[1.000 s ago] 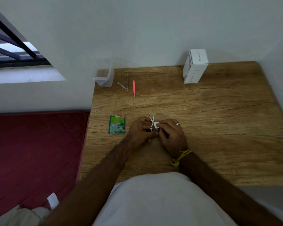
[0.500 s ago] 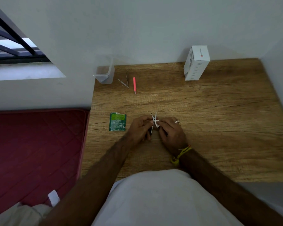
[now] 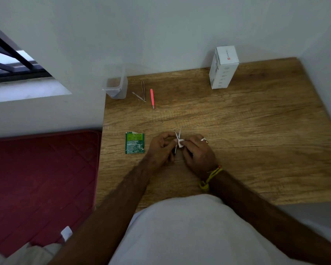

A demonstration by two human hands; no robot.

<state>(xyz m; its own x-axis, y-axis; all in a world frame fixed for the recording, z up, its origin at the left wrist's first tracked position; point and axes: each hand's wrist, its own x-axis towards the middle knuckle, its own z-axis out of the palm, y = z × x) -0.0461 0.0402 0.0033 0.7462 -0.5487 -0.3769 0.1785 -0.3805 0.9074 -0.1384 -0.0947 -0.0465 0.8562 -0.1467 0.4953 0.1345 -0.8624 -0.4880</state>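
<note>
Since a second ago almost nothing has shifted: my left hand (image 3: pixel 161 148) still grips the handle end of the small steel scissors (image 3: pixel 177 134), blades spread in an X with the tips pointing away from me. My right hand (image 3: pixel 198 153) still pinches the small white folded pad (image 3: pixel 180 143) against the blades near the crossing. The pad has barely crept along, so I judge the wipe-down is mid-way and not finished. Scissors and pad are held just above the wooden bench (image 3: pixel 256 131), near its middle front.

Just left of my hands lies the torn green foil sachet (image 3: pixel 135 142), probably the pad's wrapper. It has white print, too small to read. The white cardboard box (image 3: pixel 223 67) stands upright at the back by the wall, with a small red square logo on top and grey lines on its side, both illegible. Metal tweezers (image 3: pixel 143 90) and a pink slim tool (image 3: pixel 152 98) lie beside a clear plastic container (image 3: pixel 116 88) at the back left.
</note>
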